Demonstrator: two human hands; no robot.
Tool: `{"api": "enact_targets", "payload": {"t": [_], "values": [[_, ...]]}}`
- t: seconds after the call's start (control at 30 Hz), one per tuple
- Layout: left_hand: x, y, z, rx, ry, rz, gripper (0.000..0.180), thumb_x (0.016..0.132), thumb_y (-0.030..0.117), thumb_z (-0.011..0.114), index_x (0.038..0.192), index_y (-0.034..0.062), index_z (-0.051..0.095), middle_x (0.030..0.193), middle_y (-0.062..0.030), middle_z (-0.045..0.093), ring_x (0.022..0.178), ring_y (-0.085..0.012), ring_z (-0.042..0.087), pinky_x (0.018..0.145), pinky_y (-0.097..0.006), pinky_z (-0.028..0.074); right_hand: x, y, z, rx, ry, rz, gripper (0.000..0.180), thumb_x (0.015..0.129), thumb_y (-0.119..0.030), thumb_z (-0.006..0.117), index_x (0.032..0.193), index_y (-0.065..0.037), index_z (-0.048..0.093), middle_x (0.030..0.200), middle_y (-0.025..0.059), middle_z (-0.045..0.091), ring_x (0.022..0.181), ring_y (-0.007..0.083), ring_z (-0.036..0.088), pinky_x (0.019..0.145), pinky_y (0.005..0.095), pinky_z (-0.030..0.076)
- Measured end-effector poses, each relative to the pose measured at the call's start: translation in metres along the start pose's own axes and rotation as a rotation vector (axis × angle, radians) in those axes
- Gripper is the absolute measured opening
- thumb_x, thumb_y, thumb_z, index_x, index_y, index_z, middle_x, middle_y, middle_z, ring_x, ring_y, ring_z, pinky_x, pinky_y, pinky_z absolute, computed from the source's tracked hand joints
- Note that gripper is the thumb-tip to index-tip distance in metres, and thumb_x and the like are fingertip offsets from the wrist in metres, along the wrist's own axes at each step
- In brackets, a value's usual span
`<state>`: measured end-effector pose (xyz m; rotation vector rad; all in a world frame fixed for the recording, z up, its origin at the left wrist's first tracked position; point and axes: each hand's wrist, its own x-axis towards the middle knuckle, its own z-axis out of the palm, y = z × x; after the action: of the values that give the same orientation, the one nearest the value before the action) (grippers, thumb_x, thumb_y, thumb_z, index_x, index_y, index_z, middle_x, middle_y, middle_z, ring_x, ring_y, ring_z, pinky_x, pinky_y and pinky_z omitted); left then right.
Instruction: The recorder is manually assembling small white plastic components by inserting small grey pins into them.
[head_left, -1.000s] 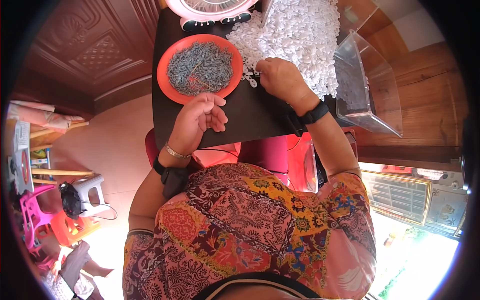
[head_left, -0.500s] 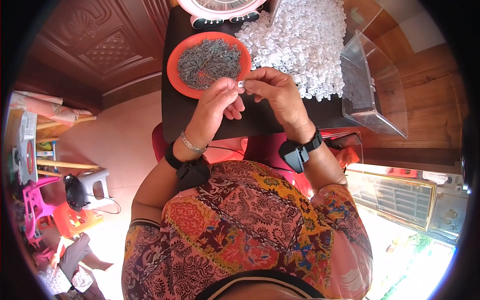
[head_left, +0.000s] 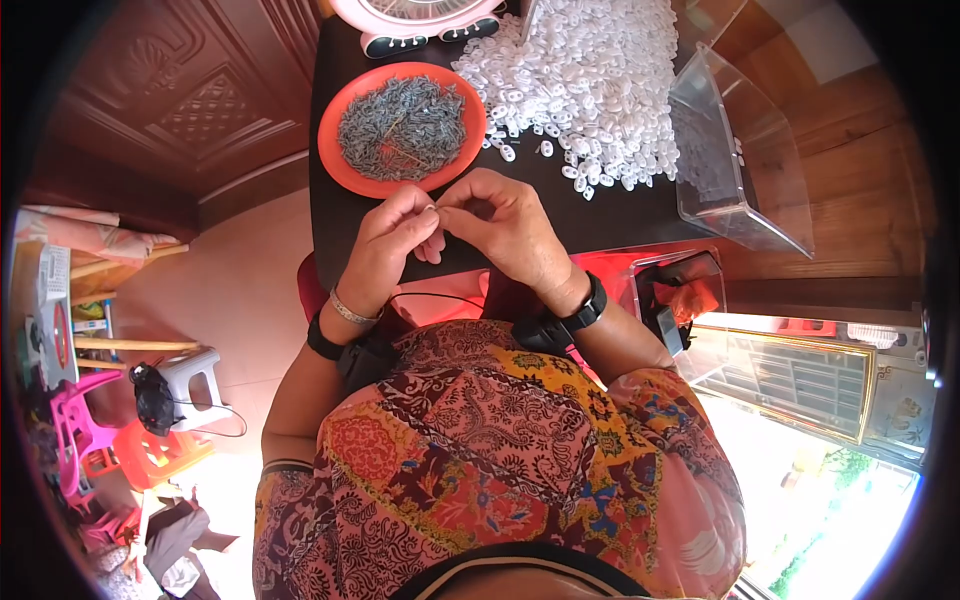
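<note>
My left hand point(head_left: 392, 240) and my right hand point(head_left: 515, 230) meet fingertip to fingertip over the near edge of the black table. The left thumb and forefinger pinch a small white plastic piece, which the fingers now almost wholly hide. My right thumb and forefinger are pressed together against it; whatever else they hold is hidden. Just beyond the hands lies an orange-red plate point(head_left: 332, 150) heaped with small, thin grey pieces point(head_left: 400, 125) that look like screws. To its right spreads a big pile of white oval plastic pieces with holes point(head_left: 600, 90).
A clear plastic bin point(head_left: 745, 215) lies tipped at the pile's right side. At the table's far end stands a pink-and-white fan point(head_left: 415, 12). Plastic stools point(head_left: 190, 385) are on the floor to the left, and a wooden panel point(head_left: 850, 200) is at the right.
Both hands have drawn back toward my body and a little left, away from the plate. The white piece, visible between the fingertips before, is now mostly covered by them.
</note>
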<state>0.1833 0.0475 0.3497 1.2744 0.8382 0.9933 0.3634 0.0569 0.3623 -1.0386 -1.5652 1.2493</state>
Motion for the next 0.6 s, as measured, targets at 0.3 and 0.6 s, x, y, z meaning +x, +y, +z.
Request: {"api": "enact_targets", "payload": {"t": [0.3, 0.6], "values": [[0.002, -0.011, -0.010, -0.069, 0.059, -0.092, 0.019, 0.093, 0.021, 0.048, 0.083, 0.0054, 0.052, 0.070, -0.0051, 0.059, 0.059, -0.0113, 0.054, 0.057, -0.024, 0.042, 0.044, -0.002, -0.103, -1.248, 0.108, -0.383, 0.010, 0.080, -0.020, 0.064, 0.083, -0.013, 0.070, 0.080, 0.0064, 0.064, 0.077, 0.0280, 0.064, 0.066, 0.0388, 0.053], [-0.002, -0.019, -0.022, -0.099, 0.057, -0.092, 0.017, 0.094, 0.021, 0.048, 0.088, 0.0058, 0.054, 0.073, -0.0046, 0.060, 0.061, -0.0119, 0.056, 0.058, -0.024, 0.043, 0.069, 0.028, -0.102, -1.571, -0.167, -0.477, 0.009, 0.076, -0.009, 0.058, 0.074, -0.009, 0.067, 0.080, 0.0065, 0.061, 0.082, 0.0246, 0.061, 0.070, 0.0375, 0.052]]}}
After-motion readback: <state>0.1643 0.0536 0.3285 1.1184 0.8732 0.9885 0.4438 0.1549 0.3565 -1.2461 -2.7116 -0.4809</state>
